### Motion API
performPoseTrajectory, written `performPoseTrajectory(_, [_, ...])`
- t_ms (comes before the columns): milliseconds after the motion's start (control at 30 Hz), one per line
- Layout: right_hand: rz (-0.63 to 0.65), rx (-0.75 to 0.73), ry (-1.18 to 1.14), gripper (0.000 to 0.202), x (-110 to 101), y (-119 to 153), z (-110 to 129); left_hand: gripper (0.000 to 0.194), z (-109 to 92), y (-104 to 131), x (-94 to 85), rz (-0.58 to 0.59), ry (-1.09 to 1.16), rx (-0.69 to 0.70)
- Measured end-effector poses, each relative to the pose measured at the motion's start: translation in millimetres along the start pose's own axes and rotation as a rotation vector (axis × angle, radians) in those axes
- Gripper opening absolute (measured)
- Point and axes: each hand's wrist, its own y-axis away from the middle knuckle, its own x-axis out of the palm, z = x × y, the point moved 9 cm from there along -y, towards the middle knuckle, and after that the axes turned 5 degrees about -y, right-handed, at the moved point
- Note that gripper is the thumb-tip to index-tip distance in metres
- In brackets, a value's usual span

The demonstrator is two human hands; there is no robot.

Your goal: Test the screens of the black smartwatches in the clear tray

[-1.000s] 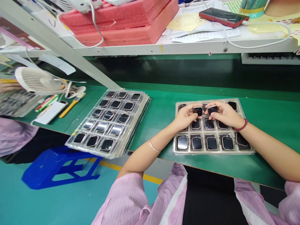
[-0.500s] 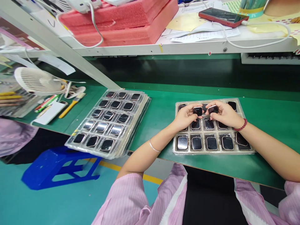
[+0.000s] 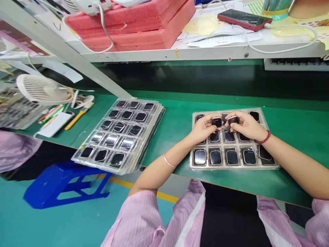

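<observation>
My left hand point(image 3: 205, 128) is closed on a smartwatch case point(image 3: 216, 122) with a dark, rounded-square screen. Close beside it, my right hand point(image 3: 244, 124) grips a second smartwatch case point(image 3: 233, 120), tilted a little. Both are held just above a clear plastic tray point(image 3: 223, 167) on the green bench. In the tray's pockets lie several more dark-screened watch cases, such as one watch case point(image 3: 232, 157) in the front row. My hands cover part of the back rows. The watch case at the front right corner point(image 3: 265, 153) sits askew in its pocket.
Left of my arm stands a stack of clear trays point(image 3: 138, 151) holding watch cases. Further left are a white fan point(image 3: 42, 89), a yellow-handled brush point(image 3: 77, 118) and a blue stool point(image 3: 59, 181). Above the bench, a shelf point(image 3: 205, 53) carries red foam blocks point(image 3: 133, 29) and a phone point(image 3: 244, 19).
My hands and the two watch cases stay in practically the same place. At the far left, a co-worker's hand seen earlier over the trays is out of sight.
</observation>
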Motion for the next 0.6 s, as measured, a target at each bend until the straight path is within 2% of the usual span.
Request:
performPoseTrajectory(133, [-0.012,-0.020,-0.003,0.033,0.2,0.7,4.5,0.055,1.0,0.6,0.1,-0.015,0.026,-0.022])
performPoseTrajectory(267, [-0.024,0.006,-0.018,0.034,-0.4,0.6,3.1,0.078,7.8,-4.3,-5.2,-0.020,0.161,-0.088])
performPoseTrajectory(333, [-0.026,0.015,-0.022,0.034,-1.1,0.3,2.0,0.079,8.8,-5.9,-5.6,0.018,0.264,-0.138])
performPoseTrajectory(400, [-0.026,0.019,-0.033,0.034,-1.7,0.4,2.1,0.072,0.4,-1.6,-2.6,0.072,0.366,-0.163])
performPoseTrajectory(500, [-0.015,0.023,-0.046,0.034,-2.3,3.0,2.9,0.073,-35.7,23.0,19.0,0.253,0.495,-0.127])
performPoseTrajectory(600, [-0.036,0.059,-0.047,0.034,-8.2,6.2,-3.7,0.083,-79.9,69.4,68.2,0.631,0.520,-0.136])
